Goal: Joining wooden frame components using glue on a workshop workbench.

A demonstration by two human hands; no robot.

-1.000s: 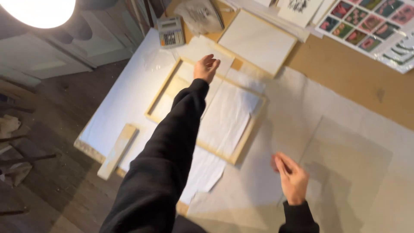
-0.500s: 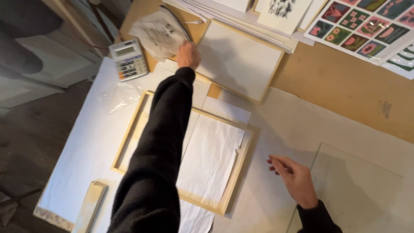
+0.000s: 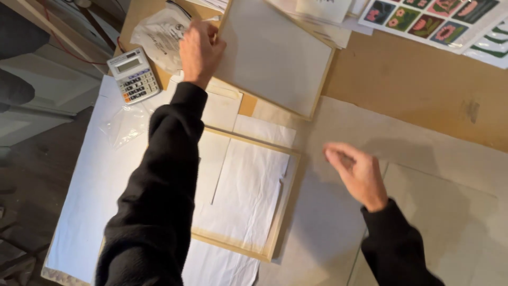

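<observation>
At the far left corner of the worktop (image 3: 423, 85) our left hand (image 3: 198, 53) grips the left edge of the pale wood-framed panel (image 3: 275, 55) — fingers curled round it, beside the calculator (image 3: 133, 74). Our right hand (image 3: 357, 172) hovers over brown paper (image 3: 338, 222) — fingers loosely bent, empty.

bare paper (image 3: 338, 222) lies open beneath the right hand (image 3: 357, 172); calculator (image 3: 133, 74), crumpled bag (image 3: 159, 34) and framed panel (image 3: 275, 55) crowd the left hand (image 3: 198, 50).
</observation>
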